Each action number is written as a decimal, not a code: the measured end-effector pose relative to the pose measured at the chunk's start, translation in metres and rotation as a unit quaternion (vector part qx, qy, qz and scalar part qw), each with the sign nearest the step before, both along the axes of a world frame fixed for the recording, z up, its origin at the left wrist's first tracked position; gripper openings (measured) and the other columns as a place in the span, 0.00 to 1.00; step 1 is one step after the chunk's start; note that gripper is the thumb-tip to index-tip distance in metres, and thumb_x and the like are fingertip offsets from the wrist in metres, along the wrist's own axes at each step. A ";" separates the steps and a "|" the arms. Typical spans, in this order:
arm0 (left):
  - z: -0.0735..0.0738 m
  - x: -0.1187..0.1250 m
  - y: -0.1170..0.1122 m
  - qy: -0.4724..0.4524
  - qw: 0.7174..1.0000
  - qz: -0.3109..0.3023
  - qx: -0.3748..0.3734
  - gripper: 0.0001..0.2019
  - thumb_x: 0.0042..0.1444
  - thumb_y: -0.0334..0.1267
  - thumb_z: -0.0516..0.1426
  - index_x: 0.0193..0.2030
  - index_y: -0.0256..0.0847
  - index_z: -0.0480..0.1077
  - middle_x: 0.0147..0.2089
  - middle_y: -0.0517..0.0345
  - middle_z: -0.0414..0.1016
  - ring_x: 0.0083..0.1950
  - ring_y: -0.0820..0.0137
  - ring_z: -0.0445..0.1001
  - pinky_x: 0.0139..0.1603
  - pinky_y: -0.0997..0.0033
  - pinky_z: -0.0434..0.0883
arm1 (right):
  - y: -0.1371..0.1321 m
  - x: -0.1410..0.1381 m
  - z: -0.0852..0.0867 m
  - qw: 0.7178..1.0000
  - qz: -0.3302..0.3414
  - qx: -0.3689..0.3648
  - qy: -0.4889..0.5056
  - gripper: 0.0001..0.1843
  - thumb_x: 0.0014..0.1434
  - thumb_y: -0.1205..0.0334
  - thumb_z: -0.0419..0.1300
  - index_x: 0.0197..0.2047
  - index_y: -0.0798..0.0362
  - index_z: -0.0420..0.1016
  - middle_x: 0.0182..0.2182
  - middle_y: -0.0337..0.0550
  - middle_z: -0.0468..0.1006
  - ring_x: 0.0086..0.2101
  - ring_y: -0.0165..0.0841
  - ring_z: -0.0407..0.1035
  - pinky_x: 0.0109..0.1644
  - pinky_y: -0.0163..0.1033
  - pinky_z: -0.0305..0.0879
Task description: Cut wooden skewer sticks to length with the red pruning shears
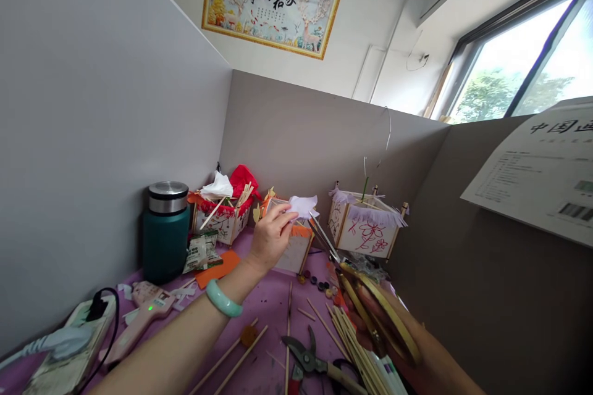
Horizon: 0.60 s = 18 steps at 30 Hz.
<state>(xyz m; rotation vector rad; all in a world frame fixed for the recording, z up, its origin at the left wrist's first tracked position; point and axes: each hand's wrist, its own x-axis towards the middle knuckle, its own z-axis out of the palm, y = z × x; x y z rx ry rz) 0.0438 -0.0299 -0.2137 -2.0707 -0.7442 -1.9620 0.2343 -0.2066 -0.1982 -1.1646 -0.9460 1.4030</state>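
Note:
My left hand (271, 236), with a pale green bangle (223, 298) on the wrist, reaches to the back of the purple desk and pinches a white crumpled paper (303, 205) over a small paper lantern with an orange rim (296, 247). My right hand (398, 327) is low at the right, closed around a bundle of wooden sticks and gold tape rolls (370, 315); its fingers are largely hidden.
A teal flask (165, 231) stands at the left. A lantern box stuffed with red cloth and tissue (222, 213) and a white fringed lantern (365, 225) stand at the back. A pink glue gun (146, 315), power strip (69, 345), pliers (308, 358) and loose sticks (241, 355) lie on the desk.

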 end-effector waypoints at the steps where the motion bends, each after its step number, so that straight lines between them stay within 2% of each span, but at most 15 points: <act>1: 0.000 0.000 -0.001 0.001 1.000 0.002 0.003 0.10 0.55 0.28 0.54 0.40 0.41 0.75 0.47 0.52 0.74 0.46 0.71 0.74 0.49 0.69 0.72 | 0.000 -0.001 -0.001 1.000 0.004 0.001 0.000 0.30 0.48 0.52 0.67 0.54 0.45 0.67 0.27 0.38 0.71 0.26 0.26 0.64 0.27 0.30 0.60; 3: 0.000 0.001 -0.002 0.004 1.000 0.007 0.008 0.10 0.55 0.28 0.54 0.40 0.41 0.75 0.46 0.52 0.74 0.47 0.71 0.74 0.49 0.69 0.73 | 0.000 -0.002 -0.003 1.000 0.009 0.000 0.010 0.29 0.49 0.52 0.67 0.54 0.45 0.67 0.27 0.38 0.71 0.26 0.27 0.65 0.28 0.31 0.61; 7: -0.001 0.005 -0.005 0.016 1.000 0.003 0.011 0.11 0.55 0.27 0.54 0.41 0.41 0.74 0.48 0.52 0.73 0.44 0.72 0.74 0.47 0.70 0.73 | 0.001 -0.006 -0.007 0.999 -0.009 -0.016 0.039 0.24 0.51 0.51 0.64 0.52 0.44 0.68 0.34 0.41 0.74 0.30 0.28 0.67 0.30 0.32 0.63; 14: -0.003 0.010 -0.007 0.024 1.000 0.002 0.002 0.11 0.56 0.27 0.53 0.43 0.40 0.73 0.48 0.52 0.73 0.48 0.71 0.73 0.51 0.68 0.72 | 0.007 -0.016 0.001 1.000 0.000 -0.008 0.021 0.21 0.46 0.55 0.68 0.43 0.49 0.70 0.29 0.37 0.71 0.23 0.24 0.62 0.24 0.29 0.58; 18: 0.000 0.009 -0.005 0.029 1.000 0.000 -0.007 0.11 0.57 0.28 0.52 0.43 0.41 0.73 0.49 0.53 0.73 0.48 0.71 0.73 0.51 0.67 0.72 | 0.007 -0.019 0.009 0.999 0.009 -0.004 -0.033 0.17 0.47 0.52 0.67 0.35 0.52 0.70 0.24 0.36 0.68 0.20 0.22 0.59 0.20 0.27 0.55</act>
